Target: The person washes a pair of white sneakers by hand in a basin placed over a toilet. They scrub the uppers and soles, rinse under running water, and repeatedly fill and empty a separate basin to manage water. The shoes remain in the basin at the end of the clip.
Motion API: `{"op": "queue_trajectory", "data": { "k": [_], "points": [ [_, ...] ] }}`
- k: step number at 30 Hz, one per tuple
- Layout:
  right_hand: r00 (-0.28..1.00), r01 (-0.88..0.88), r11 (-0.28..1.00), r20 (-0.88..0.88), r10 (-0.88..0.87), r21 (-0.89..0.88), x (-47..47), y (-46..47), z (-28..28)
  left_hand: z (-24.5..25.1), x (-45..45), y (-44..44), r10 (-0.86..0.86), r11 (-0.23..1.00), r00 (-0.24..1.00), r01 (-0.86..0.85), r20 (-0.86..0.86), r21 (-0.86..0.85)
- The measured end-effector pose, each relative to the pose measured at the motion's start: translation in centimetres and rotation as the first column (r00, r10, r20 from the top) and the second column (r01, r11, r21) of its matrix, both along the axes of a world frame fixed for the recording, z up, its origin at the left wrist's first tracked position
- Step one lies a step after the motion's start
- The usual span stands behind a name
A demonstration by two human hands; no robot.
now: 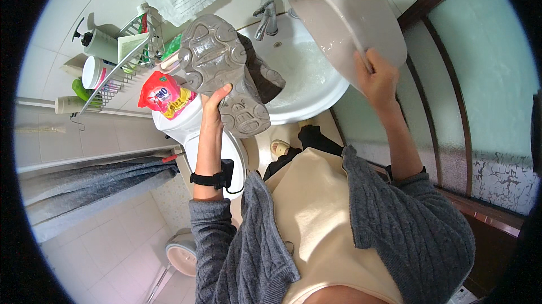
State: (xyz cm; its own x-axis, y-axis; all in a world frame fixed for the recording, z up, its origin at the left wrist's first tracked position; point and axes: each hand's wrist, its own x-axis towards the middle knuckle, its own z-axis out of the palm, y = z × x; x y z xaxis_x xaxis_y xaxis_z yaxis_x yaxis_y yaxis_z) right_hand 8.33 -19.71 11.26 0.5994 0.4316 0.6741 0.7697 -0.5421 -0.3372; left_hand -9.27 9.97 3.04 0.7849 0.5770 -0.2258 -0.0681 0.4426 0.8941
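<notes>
My left hand grips a grey shoe between thumb and fingers, its moulded sole turned up towards me and looking wet. Behind the sole shows a darker grey piece; I cannot tell whether it is the upper or a second shoe. My right hand holds the rim of a pale plastic basin, which is tipped on its side over the right part of the white washbasin. Cloudy, bubbly water lies in the washbasin, below a chrome tap.
Left of the shoe, a red OMO detergent bag rests on the white toilet tank. A wire wall rack carries bottles and tubs. Frosted glass panels stand at right. Towels hang at left.
</notes>
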Motion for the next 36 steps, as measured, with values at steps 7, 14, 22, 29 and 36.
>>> {"op": "queue_trajectory", "data": {
  "k": [7, 14, 22, 29, 36],
  "points": [
    [0.604, 0.27, 0.844, -0.764, 0.226, 0.463, 8.2, -4.7, -3.2, 2.6, 0.7, -0.9, -0.022, 0.999, 0.998, 0.023, -0.059, 0.031],
    [0.024, 0.423, 0.794, -0.881, 0.473, 0.437, 12.3, -3.4, -12.4, 5.8, 5.6, -2.8, -0.246, 0.872, 0.949, 0.305, -0.195, 0.384],
    [-0.363, 0.347, 0.795, -0.71, 0.603, 0.497, 16.5, 0.1, -21.3, 1.5, 13.1, -5.2, -0.306, 0.489, 0.886, 0.46, -0.348, 0.741],
    [0.45, -0.033, 0.985, -0.883, -0.135, -0.168, 20.2, 0.8, -23.0, -4.4, 17.0, -6.4, -0.22, 0.023, 0.611, 0.782, -0.76, 0.622],
    [0.004, -0.346, 0.75, -0.799, 0.602, 0.563, 18.8, 12.8, -14.3, -7.5, 15.1, -9.5, -0.272, 0.04, 0.737, 0.651, -0.618, 0.758]
  ]
}}
